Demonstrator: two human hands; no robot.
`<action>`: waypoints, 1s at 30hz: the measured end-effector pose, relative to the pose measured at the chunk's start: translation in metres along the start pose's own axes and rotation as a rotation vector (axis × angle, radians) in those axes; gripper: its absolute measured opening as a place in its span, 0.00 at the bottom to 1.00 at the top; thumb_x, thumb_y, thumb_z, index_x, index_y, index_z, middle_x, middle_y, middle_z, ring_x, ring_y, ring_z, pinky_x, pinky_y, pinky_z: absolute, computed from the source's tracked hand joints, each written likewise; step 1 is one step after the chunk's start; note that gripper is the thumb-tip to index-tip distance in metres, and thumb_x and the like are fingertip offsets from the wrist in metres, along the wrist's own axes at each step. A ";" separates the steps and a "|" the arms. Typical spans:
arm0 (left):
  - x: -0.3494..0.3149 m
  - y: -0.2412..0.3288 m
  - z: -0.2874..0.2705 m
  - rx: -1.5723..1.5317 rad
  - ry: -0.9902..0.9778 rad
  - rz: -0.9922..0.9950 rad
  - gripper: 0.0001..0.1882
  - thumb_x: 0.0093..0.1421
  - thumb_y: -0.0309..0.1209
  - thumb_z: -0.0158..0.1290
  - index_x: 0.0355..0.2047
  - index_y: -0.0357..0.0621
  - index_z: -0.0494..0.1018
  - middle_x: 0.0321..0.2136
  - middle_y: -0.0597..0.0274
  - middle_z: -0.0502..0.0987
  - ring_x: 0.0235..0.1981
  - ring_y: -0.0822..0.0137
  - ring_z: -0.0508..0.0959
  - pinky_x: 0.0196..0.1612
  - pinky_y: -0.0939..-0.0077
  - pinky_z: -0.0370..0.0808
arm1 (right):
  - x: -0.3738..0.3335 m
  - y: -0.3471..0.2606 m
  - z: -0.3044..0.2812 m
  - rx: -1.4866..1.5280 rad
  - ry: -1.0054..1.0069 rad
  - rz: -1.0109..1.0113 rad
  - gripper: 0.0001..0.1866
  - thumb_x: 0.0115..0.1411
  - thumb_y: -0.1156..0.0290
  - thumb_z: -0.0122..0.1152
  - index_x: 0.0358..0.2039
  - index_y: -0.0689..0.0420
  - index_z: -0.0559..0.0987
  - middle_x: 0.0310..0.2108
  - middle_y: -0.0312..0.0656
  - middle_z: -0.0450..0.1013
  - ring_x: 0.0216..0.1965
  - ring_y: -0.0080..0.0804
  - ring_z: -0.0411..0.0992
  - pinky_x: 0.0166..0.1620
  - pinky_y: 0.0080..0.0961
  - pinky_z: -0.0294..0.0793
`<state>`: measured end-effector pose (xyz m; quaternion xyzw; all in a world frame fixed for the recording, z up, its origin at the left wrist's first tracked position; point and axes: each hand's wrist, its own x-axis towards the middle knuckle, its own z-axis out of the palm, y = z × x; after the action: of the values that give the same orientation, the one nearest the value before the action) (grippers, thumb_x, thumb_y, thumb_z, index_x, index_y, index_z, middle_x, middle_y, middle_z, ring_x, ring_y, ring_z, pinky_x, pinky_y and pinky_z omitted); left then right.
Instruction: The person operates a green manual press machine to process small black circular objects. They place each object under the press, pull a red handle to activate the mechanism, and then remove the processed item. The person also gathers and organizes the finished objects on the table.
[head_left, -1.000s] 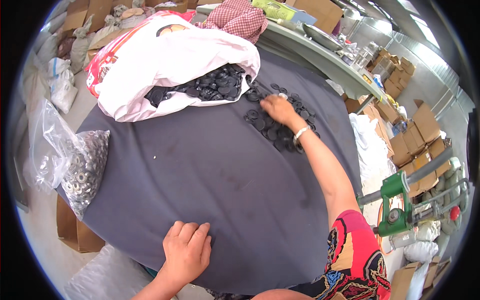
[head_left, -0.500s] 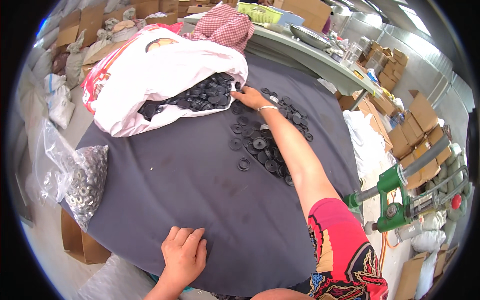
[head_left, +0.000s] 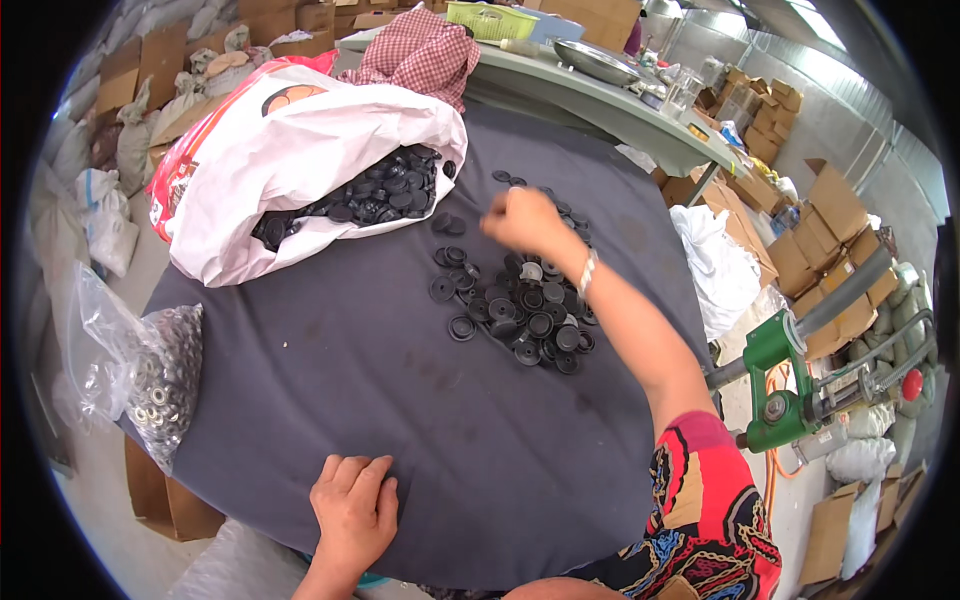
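Note:
My right hand point(head_left: 527, 222) is over the upper part of a loose pile of round black plastic discs point(head_left: 515, 315), right of the bag's mouth. Its fingers are curled together, and whatever they may hold is hidden. At the left lies a white and red bag point(head_left: 290, 150), its mouth showing many more black discs point(head_left: 385, 187). A few discs point(head_left: 448, 225) sit between the bag and the pile. Near the front edge my left hand point(head_left: 352, 510) rests on the dark grey cloth point(head_left: 330, 400), fingers loosely bent, thumb apart, holding nothing.
A clear plastic bag of small metal rings point(head_left: 168, 375) stands at the table's left edge. Beyond the right edge is a green hand press point(head_left: 780, 395). A long table point(head_left: 610, 95) at the back bears a green basket point(head_left: 490, 20) and a metal tray point(head_left: 595, 62). A checked cloth point(head_left: 415, 55) lies behind the bag.
My right hand has drawn away from the bag's mouth to the right, and its fingers have curled in. My left hand stays resting on the cloth. The whole view has shifted slightly.

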<state>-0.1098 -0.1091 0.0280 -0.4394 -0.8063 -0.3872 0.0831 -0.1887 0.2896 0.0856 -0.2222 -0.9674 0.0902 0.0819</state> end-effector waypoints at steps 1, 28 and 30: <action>0.001 0.001 0.000 -0.002 -0.005 0.002 0.13 0.43 0.19 0.57 0.33 0.38 0.77 0.27 0.58 0.75 0.26 0.58 0.71 0.27 0.67 0.68 | 0.025 0.016 0.001 0.015 0.108 -0.037 0.17 0.51 0.57 0.60 0.34 0.55 0.84 0.35 0.50 0.79 0.41 0.47 0.77 0.47 0.38 0.76; -0.005 -0.003 -0.005 -0.046 0.048 -0.003 0.11 0.45 0.19 0.57 0.32 0.37 0.77 0.26 0.55 0.74 0.27 0.55 0.73 0.29 0.64 0.70 | -0.061 -0.035 -0.032 -0.131 -0.125 0.044 0.23 0.57 0.50 0.55 0.34 0.59 0.83 0.33 0.55 0.78 0.39 0.53 0.77 0.45 0.43 0.75; -0.003 -0.003 -0.004 -0.063 0.048 0.012 0.11 0.45 0.19 0.57 0.32 0.37 0.77 0.26 0.55 0.74 0.27 0.55 0.73 0.29 0.64 0.70 | -0.019 -0.001 -0.008 -0.025 0.152 -0.005 0.22 0.59 0.54 0.54 0.38 0.61 0.82 0.36 0.57 0.77 0.42 0.53 0.76 0.48 0.44 0.73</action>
<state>-0.1112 -0.1148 0.0282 -0.4374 -0.7889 -0.4220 0.0909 -0.1703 0.2810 0.0914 -0.2271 -0.9599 0.0605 0.1525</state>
